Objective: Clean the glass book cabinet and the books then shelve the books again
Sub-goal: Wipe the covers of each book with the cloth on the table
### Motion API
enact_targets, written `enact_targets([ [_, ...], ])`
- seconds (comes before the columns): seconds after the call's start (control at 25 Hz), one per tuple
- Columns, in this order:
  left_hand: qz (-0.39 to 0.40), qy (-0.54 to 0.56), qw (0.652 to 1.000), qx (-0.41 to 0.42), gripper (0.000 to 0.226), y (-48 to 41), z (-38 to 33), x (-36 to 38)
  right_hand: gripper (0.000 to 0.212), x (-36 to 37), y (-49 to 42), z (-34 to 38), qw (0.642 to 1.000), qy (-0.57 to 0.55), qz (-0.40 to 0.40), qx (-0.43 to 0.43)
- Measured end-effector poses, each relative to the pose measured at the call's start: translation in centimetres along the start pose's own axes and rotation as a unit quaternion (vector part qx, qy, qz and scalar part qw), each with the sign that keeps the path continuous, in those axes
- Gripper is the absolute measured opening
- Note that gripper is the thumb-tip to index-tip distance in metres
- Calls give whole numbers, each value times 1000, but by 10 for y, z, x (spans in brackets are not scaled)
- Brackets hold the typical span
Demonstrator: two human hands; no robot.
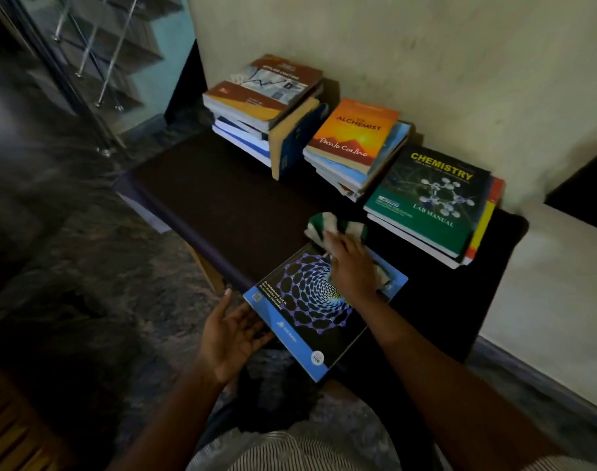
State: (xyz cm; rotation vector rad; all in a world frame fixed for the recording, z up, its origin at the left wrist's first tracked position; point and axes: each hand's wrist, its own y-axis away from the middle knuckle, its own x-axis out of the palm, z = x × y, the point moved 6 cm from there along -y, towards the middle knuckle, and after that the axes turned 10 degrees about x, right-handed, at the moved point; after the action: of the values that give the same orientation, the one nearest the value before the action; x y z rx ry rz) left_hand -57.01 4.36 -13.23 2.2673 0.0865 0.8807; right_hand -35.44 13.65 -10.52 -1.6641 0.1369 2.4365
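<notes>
1. Three book stacks sit at the back of the dark brown counter (222, 198), against the wall. They are topped by a brown costing textbook (273, 86), an orange "Alchemist" paperback (355, 130) and a green chemistry lab manual (429, 202).
2. Step in hand, as we read it: wiping the books. The blue-edged paperback with a purple hexagon lattice on black (307, 321) lies at the counter's near edge, overhanging toward us.
3. Right hand (353, 268) is on the cover, fingers curled round a green-and-white striped cloth (324, 226) bunched at the far corner.
4. Left hand (234, 334) is open, palm up, fingers straight, propping the overhanging edge from below.
5. Next move calls for finishing the cover, flipping for the back and edges with the overhang steadied, then stacking.
6. Hard to read: the blurred glass panel with metal fittings (86, 62) top left may or may not be the cabinet. Lower books in each stack are hidden, and the light is dim.
</notes>
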Motion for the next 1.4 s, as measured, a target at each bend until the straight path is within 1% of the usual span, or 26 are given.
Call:
enact_targets([
  [0.08,3,5,1000,-1,72,-1,-1,-1,63,11,30,30,999,11,13,-37],
  [0.12,0,4,1000,0,74,-2,-2,-1,61,17,52,50,997,4,11,-74],
  [0.2,-1,-6,1000,2,78,-3,-2,-2,50,28,99,81,988,-29,18,-150],
  [0.28,6,-5,1000,10,81,-4,-1,-3,50,31,124,90,977,-59,49,-201],
  [0.32,4,5,1000,14,80,-4,0,-3,51,26,122,85,972,-76,48,-218],
  [0.36,-1,16,1000,16,77,-4,1,-4,53,18,111,73,973,-101,40,-201],
  [0.4,-5,22,1000,13,74,-4,2,-4,57,5,94,53,980,-133,23,-145],
  [0.48,-15,11,1000,9,65,-4,2,-2,56,-21,59,-5,985,-168,-18,13],
  [0.52,-19,-2,1000,11,59,-3,2,-1,55,-30,48,-33,987,-145,-24,71],
  [0.56,-25,-14,1000,14,54,-3,3,0,54,-36,43,-52,989,-105,-33,96],
  [0.6,-32,-23,999,16,51,-4,4,1,54,-37,44,-59,993,-59,-50,87],
  [0.64,-38,-32,999,19,49,-5,5,2,55,-35,50,-58,996,-19,-68,59],
  [0.72,-37,-54,998,24,46,-7,5,3,63,-19,73,-42,996,9,-75,40],
  [0.8,-30,-71,997,31,42,-8,5,3,66,-3,109,-11,998,-9,-55,21],
  [0.88,-25,-80,996,41,34,-8,7,6,54,7,145,21,998,-36,-35,-37],
  [0.96,-57,-84,992,68,22,-6,11,10,46,13,164,34,997,-22,6,-75],
  [1.0,-84,-96,988,90,17,-6,12,10,46,14,164,34,996,-17,28,-85],
  [1.04,-110,-119,980,116,13,-7,12,9,47,10,161,33,995,-38,42,-84],
  [1.08,-125,-144,971,145,15,-8,10,8,48,5,155,29,994,-75,52,-65],
  [1.12,-126,-166,962,178,16,-9,7,9,47,-4,148,22,991,-120,43,-39],
  [1.2,-104,-185,945,248,13,-4,-8,21,49,-35,129,4,978,-205,-22,18],
  [1.24,-82,-200,932,291,16,3,-20,32,53,-54,120,-3,969,-242,-48,33],
  [1.28,-55,-226,907,351,20,14,-35,46,55,-74,113,-6,960,-267,-76,29],
  [1.32,-23,-267,865,424,24,30,-51,62,53,-94,109,-7,953,-284,-104,15],
  [1.36,5,-322,803,502,29,48,-66,77,51,-110,106,-7,946,-296,-130,-1],
  [1.4,23,-379,727,572,33,66,-77,91,47,-123,105,-6,939,-308,-154,-12],
])
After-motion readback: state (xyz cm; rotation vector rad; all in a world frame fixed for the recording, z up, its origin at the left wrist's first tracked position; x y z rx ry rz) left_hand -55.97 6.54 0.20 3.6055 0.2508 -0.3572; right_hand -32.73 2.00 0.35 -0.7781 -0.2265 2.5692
